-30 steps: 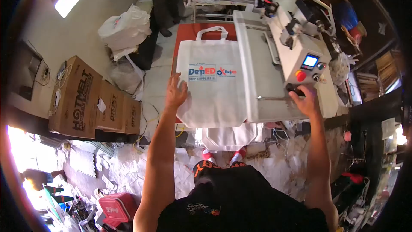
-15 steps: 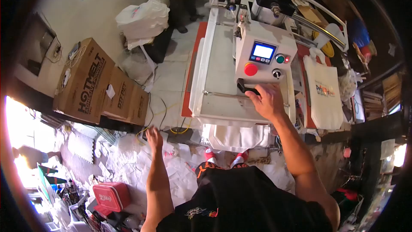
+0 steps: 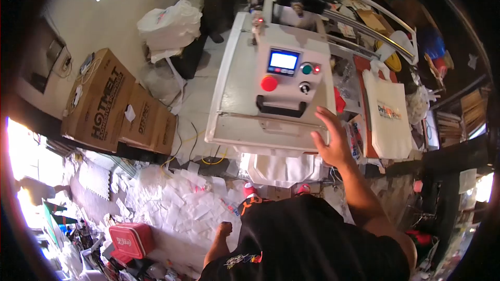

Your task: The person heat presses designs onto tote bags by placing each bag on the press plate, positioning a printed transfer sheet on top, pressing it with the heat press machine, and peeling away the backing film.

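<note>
In front of me is a white heat press [image 3: 234, 93] whose control box carries a lit screen [image 3: 284, 61], a red stop button [image 3: 269, 83] and a green button [image 3: 307, 68]. My right hand [image 3: 334, 143] is open, thumb and fingers apart, by the front right corner of the press head. It is off the black handle [image 3: 281, 108], a little to its right. Low beside my body, my left hand [image 3: 224, 229] is curled into a loose fist, with nothing visible in it. White fabric [image 3: 281, 169] hangs below the front edge of the press.
A printed white tote bag [image 3: 389, 114] lies on the right-hand platen. Cardboard boxes [image 3: 107, 104] stand along the left wall. White sheets [image 3: 182, 203] litter the floor, with a red cooler box [image 3: 133, 239] at left. Another person [image 3: 216, 0] stands behind the press.
The press head has moved left, uncovering more on its right side. My right hand has let go of the black handle and opened. My left hand has dropped toward my body.
</note>
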A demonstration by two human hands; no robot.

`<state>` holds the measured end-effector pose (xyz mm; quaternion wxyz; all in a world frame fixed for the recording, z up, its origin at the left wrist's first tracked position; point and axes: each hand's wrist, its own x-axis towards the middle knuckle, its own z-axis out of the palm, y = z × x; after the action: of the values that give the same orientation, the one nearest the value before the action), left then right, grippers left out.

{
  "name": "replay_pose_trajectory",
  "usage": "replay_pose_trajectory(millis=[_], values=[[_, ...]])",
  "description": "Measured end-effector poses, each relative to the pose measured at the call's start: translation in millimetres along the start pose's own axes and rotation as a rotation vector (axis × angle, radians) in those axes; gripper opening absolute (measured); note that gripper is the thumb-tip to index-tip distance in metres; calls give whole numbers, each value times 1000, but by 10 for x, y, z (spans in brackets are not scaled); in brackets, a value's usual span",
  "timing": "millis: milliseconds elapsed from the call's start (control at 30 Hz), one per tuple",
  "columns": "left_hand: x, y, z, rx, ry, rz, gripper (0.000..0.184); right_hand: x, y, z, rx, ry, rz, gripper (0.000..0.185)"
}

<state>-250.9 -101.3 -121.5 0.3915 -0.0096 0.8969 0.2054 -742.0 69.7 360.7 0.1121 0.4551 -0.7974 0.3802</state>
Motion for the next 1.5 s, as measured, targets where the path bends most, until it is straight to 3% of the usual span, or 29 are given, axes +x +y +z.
replay_pose_trajectory(millis=[67,100,133,200,267,333,367,433,467,533,633,767,867,900,1067,1133,1200,1267,1300,1333,1367,1400,1467,1500], values=[[215,84,-218,-182,45,-219,17,-331,411,-292,23,49,177,38],[494,-259,-14,-669,-21,-132,27,-483,580,-481,30,101,296,33],[538,-235,-128,178,262,93,20,-714,922,-655,44,134,467,27],[754,-212,-415,-1003,363,-286,29,-1104,1520,-1105,-5,248,577,22],[916,-210,-795,-1403,197,-203,34,-1447,2149,-1617,-198,339,595,17],[979,210,-912,-1237,415,-265,30,-1805,2897,-2071,-214,409,716,16],[980,577,-1029,-1219,395,-250,30,-1942,3231,-2285,-226,426,717,16],[1011,1420,-1284,-1464,360,-676,27,-2092,3845,-2652,-234,437,728,17],[995,1662,-1034,-985,522,-270,29,-2114,4111,-2792,-260,418,709,20],[1126,1952,-694,-662,359,-5,30,-2098,4581,-3021,-266,388,698,22],[887,2952,-582,-873,308,-449,30,-1910,5240,-3170,-298,311,675,26],[638,3782,-580,-1038,371,-716,29,-1755,5810,-3172,-394,200,603,29],[466,4155,-670,-1090,424,-818,29,-1656,5965,-3131,-508,85,592,27],[410,4239,-717,-1022,397,-768,29,-1641,6002,-3131,-581,31,595,26],[409,4496,-573,-1010,383,-772,30,-1602,6082,-3130,-329,86,674,16],[414,4378,-98,-830,579,-485,29,-1533,6036,-3078,-352,153,679,10],[349,4517,-72,-851,559,-476,29,-1507,5374,-2937,-430,152,634,7],[349,4715,-132,-861,538,-452,28,-1688,4699,-2653,-175,-24,564,6],[356,4908,-229,-1059,531,-630,27,-1770,4222,-2549,-19,-267,603,5],[325,4956,-274,-1251,527,-802,27,-2103,3379,-2478,344,-540,416,8],[342,4949,-181,-1309,510,-824,25,-2421,3347,-2207,566,-634,68,12],[328,4975,-120,-1315,516,-818,25,-2550,3023,-2221,806,-811,278,15],[326,5005,18,-1355,495,-758,25,-2740,2680,-2273,1027,-948,490,20],[331,5021,98,-1356,492,-764,26,-2744,2626,-2352,895,-930,420,24]])
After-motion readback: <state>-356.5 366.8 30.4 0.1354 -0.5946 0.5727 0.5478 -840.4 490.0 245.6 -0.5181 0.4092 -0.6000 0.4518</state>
